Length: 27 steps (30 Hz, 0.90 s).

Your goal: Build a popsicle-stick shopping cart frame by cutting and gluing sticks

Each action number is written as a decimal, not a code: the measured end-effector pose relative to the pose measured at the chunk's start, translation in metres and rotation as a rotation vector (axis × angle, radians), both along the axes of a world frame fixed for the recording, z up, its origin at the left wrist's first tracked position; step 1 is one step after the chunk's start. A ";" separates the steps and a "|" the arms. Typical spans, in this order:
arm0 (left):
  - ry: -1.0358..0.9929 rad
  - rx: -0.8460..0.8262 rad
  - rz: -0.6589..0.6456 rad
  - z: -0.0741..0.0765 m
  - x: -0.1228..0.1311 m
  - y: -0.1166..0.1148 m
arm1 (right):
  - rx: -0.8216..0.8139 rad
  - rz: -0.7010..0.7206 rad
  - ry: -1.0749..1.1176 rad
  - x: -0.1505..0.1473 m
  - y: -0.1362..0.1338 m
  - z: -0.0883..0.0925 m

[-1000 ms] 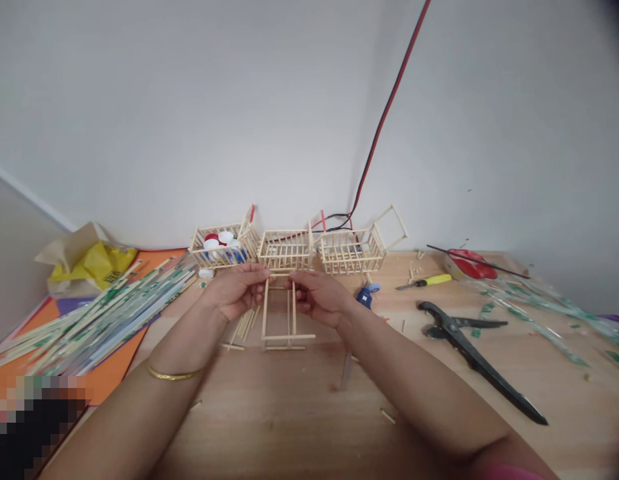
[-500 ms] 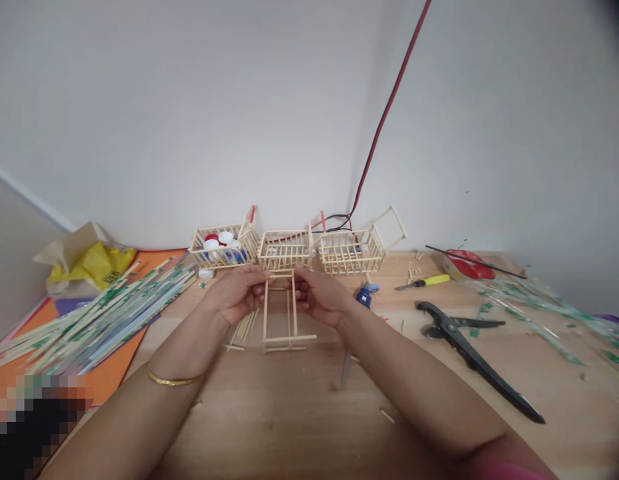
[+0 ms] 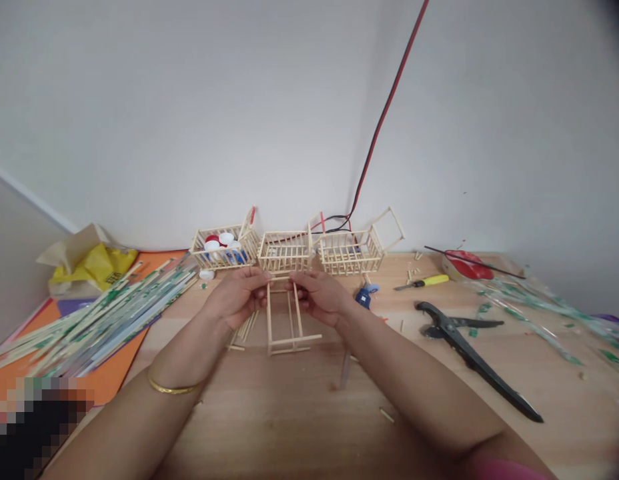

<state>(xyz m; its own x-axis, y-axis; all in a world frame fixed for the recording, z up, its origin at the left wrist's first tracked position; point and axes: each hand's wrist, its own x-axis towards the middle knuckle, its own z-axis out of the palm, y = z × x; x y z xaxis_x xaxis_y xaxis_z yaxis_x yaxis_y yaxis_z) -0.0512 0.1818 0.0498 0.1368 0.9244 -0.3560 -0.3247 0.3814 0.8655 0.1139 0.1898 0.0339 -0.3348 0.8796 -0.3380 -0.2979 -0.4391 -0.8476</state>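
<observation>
A small box-shaped frame of thin wooden sticks is held at its far end between both hands. My left hand is closed, its thumb and fingers pinching the far left corner. On the far right corner my right hand is closed in the same way. One stick at the frame's near end juts out to the right. Behind the hands stands a stick basket, with another stick basket to its right. A third basket at the left holds white, red and blue caps or bottles.
Wrapped sticks lie on an orange sheet at left, near a yellow bag. At right are black cutters, a yellow-handled knife, a red dish and plastic wrappers. A blue bottle lies beside my right wrist.
The near end of the stick frame has swung slightly to the right and the frame leans a little more. Both hands keep their hold and have barely moved.
</observation>
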 end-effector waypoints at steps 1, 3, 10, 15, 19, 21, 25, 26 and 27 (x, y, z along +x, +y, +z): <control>0.006 0.008 -0.003 0.000 0.000 -0.001 | -0.010 -0.001 0.006 0.000 0.000 0.000; 0.014 0.022 -0.004 -0.001 0.001 -0.002 | -0.032 0.001 0.027 0.000 0.000 0.001; 0.039 0.017 0.016 0.003 0.001 -0.003 | 0.017 0.105 -0.200 0.013 -0.002 0.013; 0.057 0.007 0.004 0.004 0.001 -0.004 | 0.532 0.058 -0.897 0.064 -0.015 0.039; 0.074 0.012 0.003 0.005 0.002 -0.005 | 0.669 0.096 -1.283 0.111 -0.044 0.045; 0.083 0.018 -0.004 0.006 0.003 -0.006 | 0.647 0.147 -1.422 0.129 -0.060 0.040; 0.094 0.025 0.003 0.006 0.004 -0.005 | 0.638 0.182 -1.503 0.147 -0.080 0.025; 0.095 0.027 0.002 0.006 0.004 -0.005 | 0.646 0.188 -1.502 0.149 -0.082 0.022; 0.092 0.030 -0.001 0.005 0.004 -0.006 | 0.657 0.196 -1.498 0.149 -0.082 0.019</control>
<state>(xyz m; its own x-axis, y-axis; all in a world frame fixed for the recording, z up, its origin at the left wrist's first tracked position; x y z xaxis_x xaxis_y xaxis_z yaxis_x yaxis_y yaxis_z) -0.0467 0.1761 0.0553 0.1058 0.9346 -0.3396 -0.2432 0.3555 0.9025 0.2626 0.1075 0.0531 -0.1907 0.9802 -0.0526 0.9204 0.1599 -0.3567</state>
